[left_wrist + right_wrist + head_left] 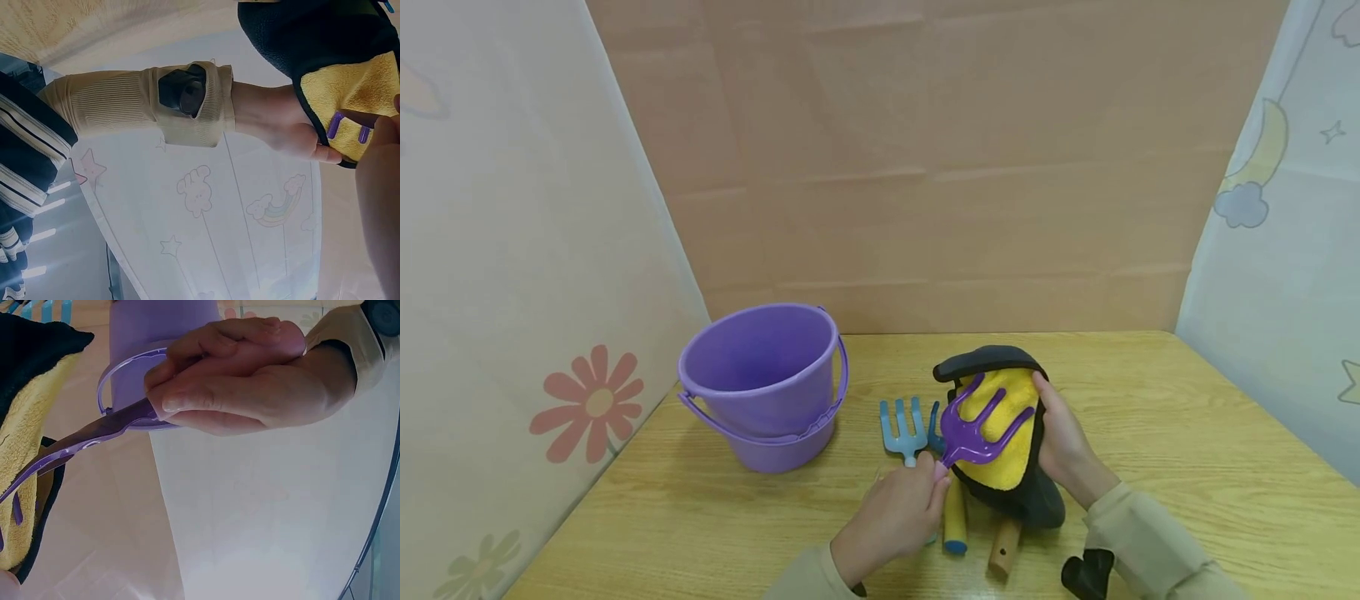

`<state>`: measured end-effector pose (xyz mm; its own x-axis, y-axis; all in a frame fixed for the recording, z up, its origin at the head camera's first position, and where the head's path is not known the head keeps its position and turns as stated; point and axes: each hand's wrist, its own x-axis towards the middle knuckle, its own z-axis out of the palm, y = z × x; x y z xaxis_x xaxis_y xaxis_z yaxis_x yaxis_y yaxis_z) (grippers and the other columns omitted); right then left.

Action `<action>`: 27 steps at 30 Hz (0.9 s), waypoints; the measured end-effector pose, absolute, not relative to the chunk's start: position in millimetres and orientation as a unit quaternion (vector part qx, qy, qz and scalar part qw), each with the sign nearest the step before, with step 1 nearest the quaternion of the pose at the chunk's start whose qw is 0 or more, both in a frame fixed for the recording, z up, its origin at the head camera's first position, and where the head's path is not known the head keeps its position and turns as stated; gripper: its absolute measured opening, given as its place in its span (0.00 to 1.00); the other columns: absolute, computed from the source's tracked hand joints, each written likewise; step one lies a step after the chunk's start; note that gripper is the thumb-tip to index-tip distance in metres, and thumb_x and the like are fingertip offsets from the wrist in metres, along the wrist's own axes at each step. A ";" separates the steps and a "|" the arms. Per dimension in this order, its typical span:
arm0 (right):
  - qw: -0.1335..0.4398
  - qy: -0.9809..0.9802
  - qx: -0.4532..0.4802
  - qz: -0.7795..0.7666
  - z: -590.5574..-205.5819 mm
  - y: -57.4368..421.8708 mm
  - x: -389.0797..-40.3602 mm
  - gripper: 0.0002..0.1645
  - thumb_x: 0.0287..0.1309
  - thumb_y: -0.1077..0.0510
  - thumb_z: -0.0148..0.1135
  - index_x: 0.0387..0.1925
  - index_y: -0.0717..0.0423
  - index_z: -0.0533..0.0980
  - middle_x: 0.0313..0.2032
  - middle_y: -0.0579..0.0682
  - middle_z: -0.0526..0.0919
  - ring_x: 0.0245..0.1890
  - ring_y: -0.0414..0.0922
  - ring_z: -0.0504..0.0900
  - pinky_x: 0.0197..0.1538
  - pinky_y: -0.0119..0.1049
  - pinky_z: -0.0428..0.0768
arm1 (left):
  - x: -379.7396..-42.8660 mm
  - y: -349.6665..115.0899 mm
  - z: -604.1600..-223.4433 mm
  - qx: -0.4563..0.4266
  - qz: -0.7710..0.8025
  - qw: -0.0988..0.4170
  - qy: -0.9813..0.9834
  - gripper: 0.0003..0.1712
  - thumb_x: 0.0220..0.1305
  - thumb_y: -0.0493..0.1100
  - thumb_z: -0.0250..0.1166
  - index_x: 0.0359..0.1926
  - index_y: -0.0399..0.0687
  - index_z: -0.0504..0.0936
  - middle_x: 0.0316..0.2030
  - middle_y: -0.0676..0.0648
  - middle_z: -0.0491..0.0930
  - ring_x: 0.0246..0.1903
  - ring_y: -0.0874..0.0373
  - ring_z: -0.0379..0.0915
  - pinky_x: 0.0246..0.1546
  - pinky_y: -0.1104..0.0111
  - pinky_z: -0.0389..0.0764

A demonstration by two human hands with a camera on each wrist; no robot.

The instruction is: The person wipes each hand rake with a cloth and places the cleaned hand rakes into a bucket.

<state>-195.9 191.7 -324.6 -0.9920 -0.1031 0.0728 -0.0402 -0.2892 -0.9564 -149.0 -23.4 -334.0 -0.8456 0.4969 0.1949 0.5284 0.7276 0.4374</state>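
Fork [967, 437], purple, raised over the bench [1157, 425]: my left hand [895, 510] is closed round its handle, tines up and spread before the yellow fleecy face of a dark-edged cloth [1006, 473]. My right hand [1067, 437] grips that cloth by its outer edge, holding it upright; the fingers behind it are hidden. Both hands busy, then. From the wrist views the tines lie on the fleece or very near it; how hard they press, I cannot tell. I judge this as mid-wipe: fork and cloth brought together, the fork not yet set down, the cloth not yet let go. Whether any tine is finished, nothing shows. Other tools lie beside and below: a pale blue fork [904, 442] just left of the cloth, a darker blue tool [935, 437] mostly covered, a yellow handle [956, 518] and a wooden handle [1004, 546] poking out beneath. None is in hand; done or pending, I cannot say. Purple bucket [790, 404] stands off to the left, apart from both hands.
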 end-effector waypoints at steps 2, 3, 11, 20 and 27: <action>0.013 0.604 -0.065 -0.794 -324.5 191.6 -195.7 0.21 0.68 0.39 0.32 0.54 0.43 0.57 0.51 0.36 0.63 0.54 0.33 0.62 0.57 0.26 0.62 | -149.4 -23.4 -333.4 -0.276 -0.247 0.026 -0.929 0.13 0.69 0.47 0.49 0.30 0.45 0.67 0.15 0.54 0.60 0.14 0.64 0.58 0.13 0.72 0.62; 0.011 0.609 -0.065 -0.790 -324.2 191.6 -195.5 0.21 0.68 0.39 0.32 0.55 0.44 0.57 0.52 0.36 0.63 0.55 0.34 0.61 0.58 0.27 0.61 | -149.6 -23.5 -333.2 -0.276 -0.248 0.024 -0.928 0.13 0.69 0.47 0.49 0.30 0.45 0.67 0.15 0.54 0.60 0.14 0.64 0.58 0.13 0.72 0.62; 0.003 0.612 -0.034 -0.790 -319.8 191.5 -194.3 0.41 0.67 0.37 0.31 0.70 0.54 0.35 0.70 0.48 0.36 0.69 0.45 0.33 0.68 0.41 0.37 | -148.2 -24.0 -333.1 -0.277 -0.264 0.045 -0.923 0.13 0.69 0.48 0.48 0.32 0.44 0.68 0.14 0.55 0.59 0.13 0.65 0.57 0.12 0.73 0.61; 0.004 0.635 0.007 -0.773 -320.9 187.2 -194.2 0.38 0.67 0.37 0.33 0.68 0.57 0.47 0.70 0.47 0.37 0.69 0.43 0.31 0.67 0.41 0.31 | -148.0 -22.9 -327.2 -0.283 -0.297 0.062 -0.910 0.13 0.70 0.48 0.48 0.30 0.46 0.65 0.14 0.57 0.57 0.12 0.68 0.55 0.12 0.75 0.59; 0.000 0.667 -0.017 -0.745 -320.2 180.7 -190.3 0.41 0.68 0.37 0.30 0.69 0.62 0.44 0.70 0.50 0.32 0.68 0.48 0.25 0.65 0.49 0.27 | -148.6 -21.4 -327.1 -0.290 -0.314 0.078 -0.901 0.13 0.70 0.48 0.48 0.29 0.47 0.65 0.15 0.58 0.58 0.12 0.69 0.55 0.12 0.75 0.60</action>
